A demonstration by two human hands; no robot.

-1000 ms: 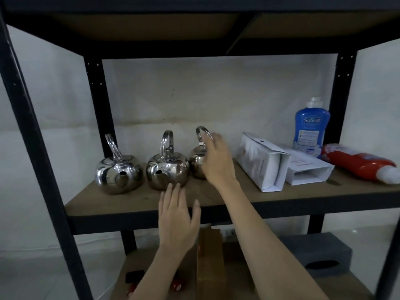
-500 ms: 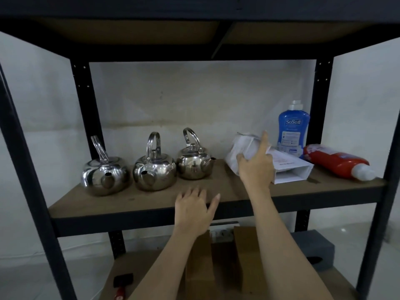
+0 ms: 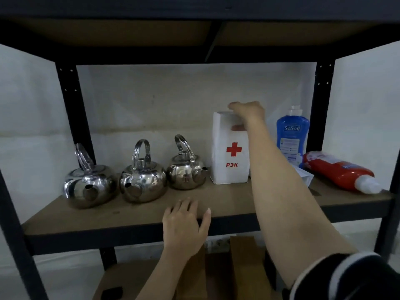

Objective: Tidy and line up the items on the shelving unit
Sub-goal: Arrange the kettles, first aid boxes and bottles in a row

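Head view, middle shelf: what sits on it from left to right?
Left kettle → middle kettle → right kettle → white P3K box, upright with the right hand gripping its top → blue SoSoft bottle → red bottle lying on its side.

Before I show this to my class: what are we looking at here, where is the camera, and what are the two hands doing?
There is one view, from a camera worn on a person's head, looking down at their own bare arms. On a wooden shelf stand three steel kettles in a row. The right hand grips the top of an upright white first-aid box marked with a red cross. The left hand rests open on the shelf's front edge. Further right, a blue bottle stands and a red bottle lies on its side.
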